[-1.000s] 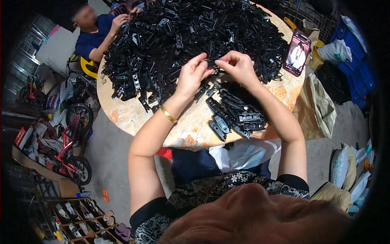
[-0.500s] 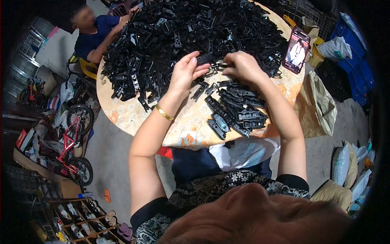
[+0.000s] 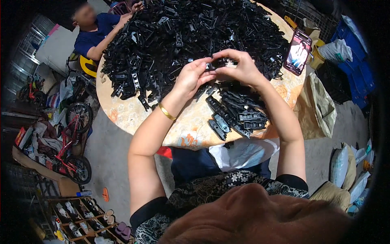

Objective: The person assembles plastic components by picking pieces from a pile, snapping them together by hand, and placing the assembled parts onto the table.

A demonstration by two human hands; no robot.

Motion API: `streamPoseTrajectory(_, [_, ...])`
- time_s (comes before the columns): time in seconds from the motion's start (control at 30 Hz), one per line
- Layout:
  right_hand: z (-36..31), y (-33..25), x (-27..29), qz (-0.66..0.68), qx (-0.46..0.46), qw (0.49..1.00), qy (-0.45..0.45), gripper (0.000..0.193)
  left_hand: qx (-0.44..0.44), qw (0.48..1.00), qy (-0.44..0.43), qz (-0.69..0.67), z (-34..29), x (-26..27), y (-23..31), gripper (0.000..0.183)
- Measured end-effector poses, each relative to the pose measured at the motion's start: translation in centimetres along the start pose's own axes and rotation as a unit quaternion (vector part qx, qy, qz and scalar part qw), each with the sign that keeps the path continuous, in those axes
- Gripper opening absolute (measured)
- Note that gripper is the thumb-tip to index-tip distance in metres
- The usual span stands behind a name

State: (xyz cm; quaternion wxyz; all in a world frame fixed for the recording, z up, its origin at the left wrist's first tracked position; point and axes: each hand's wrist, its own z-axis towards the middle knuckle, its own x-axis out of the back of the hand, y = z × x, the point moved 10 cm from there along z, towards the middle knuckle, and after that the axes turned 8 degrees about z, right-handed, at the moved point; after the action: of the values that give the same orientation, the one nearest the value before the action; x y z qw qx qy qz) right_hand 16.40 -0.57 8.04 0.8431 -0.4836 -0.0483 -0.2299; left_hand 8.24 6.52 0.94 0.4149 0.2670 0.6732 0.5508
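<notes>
Over the table, my left hand [image 3: 190, 78] has its thumb and fingers closed on a small black plastic part [image 3: 209, 66], largely hidden by the fingers. My right hand [image 3: 243, 70] meets it from the other side, thumb and forefinger pinched on the same part. Beyond both hands a large heap of black plastic parts [image 3: 162, 46] covers most of the round table [image 3: 178, 132], which has a flowered cloth. Close to me, below the right hand, lies a smaller group of long black plastic pieces [image 3: 239, 107], roughly side by side.
A phone [image 3: 298, 53] with a lit screen stands at the table's right edge. Another person [image 3: 97, 34] sits at the far left, a hand at the heap. A tan sack [image 3: 317, 107] and blue crates [image 3: 357, 73] are right; a red bicycle [image 3: 71, 142] and shoe rack [image 3: 85, 219] are left.
My right hand has come left and up to meet the left hand. The left fingers, spread around a black piece before, are now closed together at the part.
</notes>
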Motion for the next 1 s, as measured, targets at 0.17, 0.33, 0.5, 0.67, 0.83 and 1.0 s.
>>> streamPoseTrajectory(0.17, [-0.1, -1.1, 0.3, -0.082, 0.062, 0.993, 0.048, 0.031, -0.014, 1.0, 0.008, 0.008, 0.0, 0.2, 0.3, 0.031])
streamPoseTrajectory(0.33, [-0.2, -1.3, 0.0, -0.078, 0.105, 0.991, 0.037, 0.03, -0.018, 1.0, 0.003, 0.023, -0.2, -0.2, 0.8, 0.03])
streamPoseTrajectory(0.5, [-0.3, -2.3, -0.6, -0.117, 0.191, 0.974, 0.017, 0.03, -0.055, 0.996, 0.031, 0.07, -0.5, 0.1, 1.7, 0.039])
streamPoseTrajectory(0.67, [0.2, 2.4, -0.9, 0.172, -0.07, 0.981, -0.06, 0.025, -0.143, 0.983, -0.005, 0.111, -1.2, -0.9, 3.9, 0.05])
streamPoseTrajectory(0.83, [0.2, 1.3, -0.4, 0.105, -0.015, 0.992, -0.064, 0.024, -0.122, 0.987, -0.031, 0.101, -1.3, -1.4, 3.7, 0.049])
streamPoseTrajectory(1.0, [-0.4, 5.1, -2.0, 0.332, -0.195, 0.918, -0.099, 0.028, -0.199, 0.967, -0.09, 0.132, -4.4, -5.9, 5.4, 0.041])
